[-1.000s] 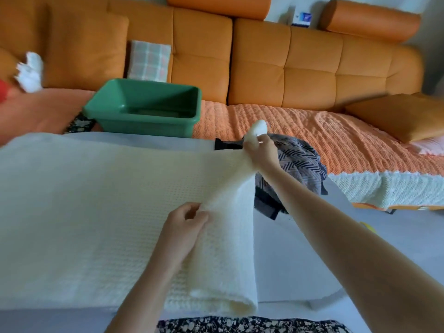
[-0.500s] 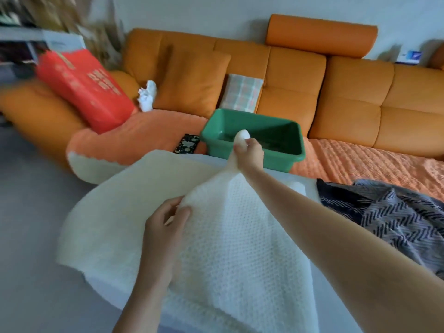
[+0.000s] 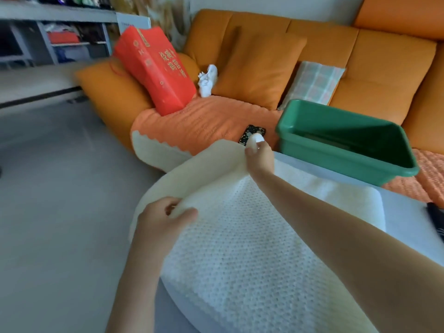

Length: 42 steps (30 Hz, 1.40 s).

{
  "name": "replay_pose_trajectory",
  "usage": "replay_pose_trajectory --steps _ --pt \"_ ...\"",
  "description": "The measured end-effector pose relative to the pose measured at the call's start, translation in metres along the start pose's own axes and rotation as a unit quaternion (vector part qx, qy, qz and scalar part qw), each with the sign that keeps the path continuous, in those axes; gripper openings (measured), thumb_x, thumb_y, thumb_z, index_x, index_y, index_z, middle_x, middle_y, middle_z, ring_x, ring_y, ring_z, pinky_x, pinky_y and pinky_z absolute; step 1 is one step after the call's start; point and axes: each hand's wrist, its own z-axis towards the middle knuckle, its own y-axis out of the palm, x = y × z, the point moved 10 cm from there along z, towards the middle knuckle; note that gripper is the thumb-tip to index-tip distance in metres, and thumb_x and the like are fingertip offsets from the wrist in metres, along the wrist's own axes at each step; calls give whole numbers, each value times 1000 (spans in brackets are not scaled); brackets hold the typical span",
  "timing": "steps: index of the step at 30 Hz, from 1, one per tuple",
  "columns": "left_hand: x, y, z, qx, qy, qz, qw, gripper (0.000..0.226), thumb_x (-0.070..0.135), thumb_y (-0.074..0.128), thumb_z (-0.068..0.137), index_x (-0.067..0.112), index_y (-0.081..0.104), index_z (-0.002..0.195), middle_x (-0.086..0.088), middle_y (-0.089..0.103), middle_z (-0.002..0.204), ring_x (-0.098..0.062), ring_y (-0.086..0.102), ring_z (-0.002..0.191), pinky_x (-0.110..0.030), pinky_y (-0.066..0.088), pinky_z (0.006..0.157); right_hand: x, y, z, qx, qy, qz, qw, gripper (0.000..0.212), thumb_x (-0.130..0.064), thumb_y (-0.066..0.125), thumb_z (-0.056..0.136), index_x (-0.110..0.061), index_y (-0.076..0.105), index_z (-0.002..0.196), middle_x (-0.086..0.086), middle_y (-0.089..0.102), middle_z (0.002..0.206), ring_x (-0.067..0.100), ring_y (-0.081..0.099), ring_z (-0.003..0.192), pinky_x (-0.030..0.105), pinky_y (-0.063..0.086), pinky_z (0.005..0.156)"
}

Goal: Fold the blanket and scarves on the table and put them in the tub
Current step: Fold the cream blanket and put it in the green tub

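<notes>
A cream waffle-knit blanket lies across the white table, with its right part folded over toward the left. My right hand pinches the blanket's far corner near the table's far edge. My left hand grips the near corner of the same folded edge, at the table's left end. A green plastic tub stands on the sofa seat just beyond the table, right of my right hand, with nothing of the task in it. A sliver of a dark patterned scarf shows at the right edge.
An orange sofa with cushions runs behind the table. On it lie a red bag, a white crumpled cloth, a plaid pillow and a dark floral item. Grey floor lies left, with shelves at the far left.
Both hands have carried the blanket's right edge leftward across the table, folding it over itself. The view has swung left, so the scarves have slid almost out of frame.
</notes>
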Motion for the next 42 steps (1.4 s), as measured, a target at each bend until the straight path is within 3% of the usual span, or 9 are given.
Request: replay_pose_trajectory --steps 6,11,20,25,29,34,38,40,42 --pt "21 -61 8 189 86 -70 976 12 25 67 79 36 64 78 17 65 70 5 60 68 -20 40 57 -58 18 24 32 -56 11 998 27 -22 41 97 -1 51 112 9 57 97 22 53 87 30 40 70" --pt "-14 -81 21 272 49 -28 961 16 24 66 80 26 68 96 14 62 80 -7 57 76 -16 37 61 -57 73 30 -16 -46 -26 998 28 -23 40 98 -1 49 114 15 59 110 29 58 99 31 41 70" --pt "-27 -99 26 369 60 -42 927 19 30 64 81 25 67 99 6 67 93 -15 61 90 -33 47 82 -71 86 41 10 -70 19 997 26 -21 39 99 -2 50 113 12 59 104 25 57 93 30 38 69" --pt "-39 -77 43 274 1 147 951 49 19 61 85 17 50 132 -11 52 133 -32 44 123 -44 32 105 -53 134 17 -140 -124 -126 974 36 -29 33 101 -7 57 84 9 51 89 21 46 84 33 42 78" --pt "9 -27 38 187 108 166 962 40 13 58 88 14 55 128 -7 58 126 -24 48 120 -37 33 104 -61 125 -3 -202 -183 -133 953 36 -21 35 100 1 61 111 14 51 118 29 40 122 36 31 102" --pt "64 91 -6 -21 233 170 957 38 27 49 95 23 49 132 5 53 130 -12 46 121 -28 31 106 -12 22 8 -106 -176 -205 957 40 -27 49 96 -21 49 135 6 34 149 28 25 136 39 21 109" --pt "76 171 -67 -110 273 263 919 36 49 53 87 23 63 110 3 61 108 -18 57 102 -30 44 88 61 -99 0 -8 -71 -334 940 65 -45 50 92 -19 26 146 9 11 156 31 7 142 45 11 114" --pt "76 198 -97 -144 268 336 891 55 76 49 63 26 67 78 8 60 79 -13 60 74 -24 49 63 107 -149 -13 15 52 -298 953 85 -56 52 86 -14 14 149 14 6 156 34 5 142 46 10 115" --pt "73 213 -118 -157 245 384 876 73 85 54 49 22 63 86 4 56 86 -16 56 81 -30 48 67 153 -174 -30 7 164 -199 966 97 -58 59 81 -8 10 149 18 12 154 35 15 140 46 17 114"
